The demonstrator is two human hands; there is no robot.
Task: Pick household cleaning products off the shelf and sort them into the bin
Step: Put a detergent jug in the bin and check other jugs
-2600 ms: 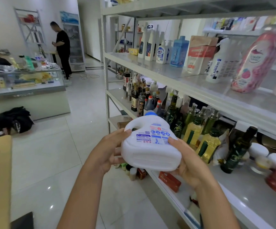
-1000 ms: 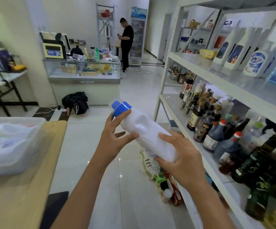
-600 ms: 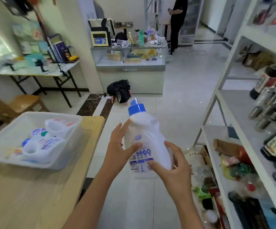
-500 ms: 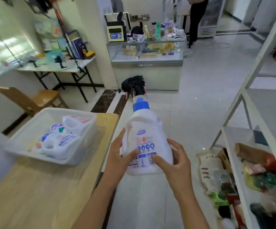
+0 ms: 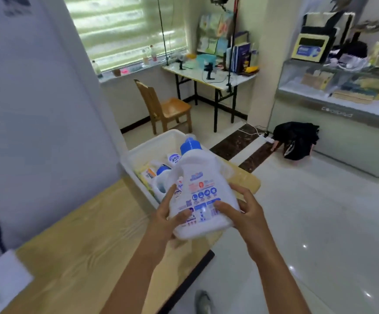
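Detergent bottle (image 5: 203, 191), white, blue cap: gripped at its lower half between both hands, left hand (image 5: 165, 219) and right hand (image 5: 244, 211) curled round opposite sides. Long axis pointing away, cap toward bin (image 5: 138, 152). Bin on bench (image 5: 88, 245): just ahead, slightly left, nearer left hand, holding similar bottles.

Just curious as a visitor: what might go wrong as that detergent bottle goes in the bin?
The bin already holds other bottles, so the detergent bottle might land on them and sit crooked. The left hand and right hand grip only its lower half, so it could tip or slip.
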